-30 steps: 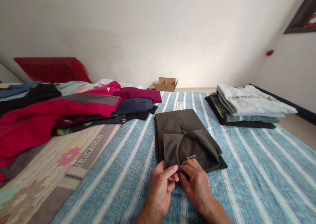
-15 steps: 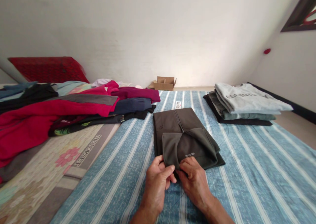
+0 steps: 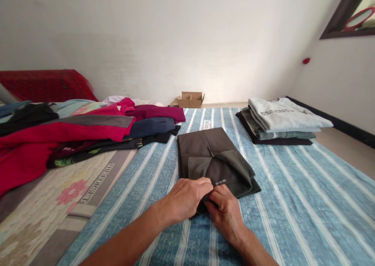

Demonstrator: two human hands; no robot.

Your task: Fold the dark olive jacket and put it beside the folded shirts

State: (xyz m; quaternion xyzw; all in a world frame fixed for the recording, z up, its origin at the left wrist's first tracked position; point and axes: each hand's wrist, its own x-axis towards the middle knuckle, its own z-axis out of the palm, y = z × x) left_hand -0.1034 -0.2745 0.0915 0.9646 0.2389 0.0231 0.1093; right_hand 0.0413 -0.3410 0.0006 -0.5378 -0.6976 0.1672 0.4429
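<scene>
two hands (image 3: 207, 203), one folded dark garment (image 3: 202, 143)

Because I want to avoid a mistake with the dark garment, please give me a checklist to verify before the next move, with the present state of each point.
1. Left hand and right hand both at the near edge of the dark garment: ok.
2. Firm grip by both hands: cannot tell, the fingertips are partly hidden.
3. Zipper closed right up to the near edge: not ok, the flaps spread open below its slider.
4. Near part of the garment lying flat: not ok, it is bunched and raised.
5. Folded stack on the right apart from the garment: ok.
</scene>
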